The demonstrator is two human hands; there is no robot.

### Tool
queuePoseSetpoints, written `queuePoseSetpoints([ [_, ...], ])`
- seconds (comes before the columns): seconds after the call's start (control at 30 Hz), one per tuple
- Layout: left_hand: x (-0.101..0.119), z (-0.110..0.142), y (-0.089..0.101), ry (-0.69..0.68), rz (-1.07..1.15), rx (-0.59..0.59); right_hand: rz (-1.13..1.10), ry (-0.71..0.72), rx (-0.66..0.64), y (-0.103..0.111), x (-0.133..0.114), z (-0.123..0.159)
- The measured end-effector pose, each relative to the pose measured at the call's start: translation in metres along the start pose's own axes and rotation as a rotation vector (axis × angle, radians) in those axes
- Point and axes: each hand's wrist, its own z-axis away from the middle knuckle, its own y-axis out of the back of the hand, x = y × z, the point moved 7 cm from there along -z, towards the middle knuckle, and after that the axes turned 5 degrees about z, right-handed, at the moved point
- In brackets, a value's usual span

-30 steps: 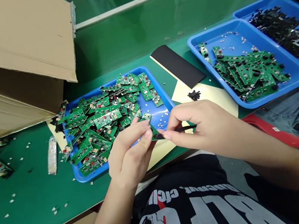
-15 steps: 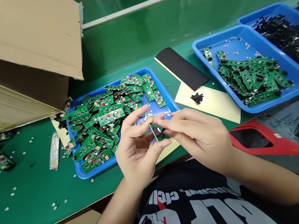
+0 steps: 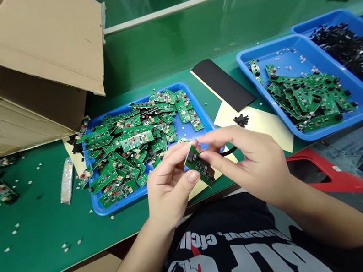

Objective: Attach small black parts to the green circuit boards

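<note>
A green circuit board [image 3: 204, 169] with a black connector near its upper end is tilted in front of my chest. My left hand [image 3: 171, 181] is closed on it, pinching its upper part between thumb and fingers. My right hand [image 3: 246, 160] is closed too, its thumb and index fingertips at the board's upper right edge. From under its fingers sticks out a thin, curved black strip [image 3: 228, 151]; its other end is hidden. Behind my hands, a blue tray [image 3: 207, 120] holds a heap of similar boards.
A second blue tray [image 3: 271, 46] with boards stands at right, beside a blue tray [image 3: 338, 14] of small black parts. Between trays lie a black sheet [image 3: 223, 85], yellowish backing paper [image 3: 266, 126] and small black strips [image 3: 241, 120]. A cardboard box [image 3: 35, 118] stands at left.
The board has turned in my left hand, so its component face and lower end now show. My right fingers have shifted along its upper edge, and the black strip has come into sight.
</note>
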Motion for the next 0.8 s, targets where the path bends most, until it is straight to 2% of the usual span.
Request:
queuePoseSetpoints([
  [0.23, -0.006, 0.003, -0.003, 0.064, 0.018, -0.105, 0.145, 0.141, 0.028, 0.000, -0.005, -0.002],
  [0.4, -0.001, 0.003, -0.001, 0.100, -0.180, -0.135, 0.261, 0.240, -0.010, -0.001, -0.002, 0.001],
  [0.57, -0.005, 0.000, -0.003, 0.385, -0.189, -0.189, 0.319, 0.348, -0.133, 0.002, 0.001, 0.004],
  [0.7, -0.011, 0.000, -0.010, 0.653, -0.035, -0.322, 0.356, 0.429, -0.234, 0.005, -0.003, 0.005],
  [0.8, -0.013, 0.001, -0.012, 0.753, 0.008, -0.405, 0.347, 0.463, -0.315, 0.004, -0.004, 0.005],
])
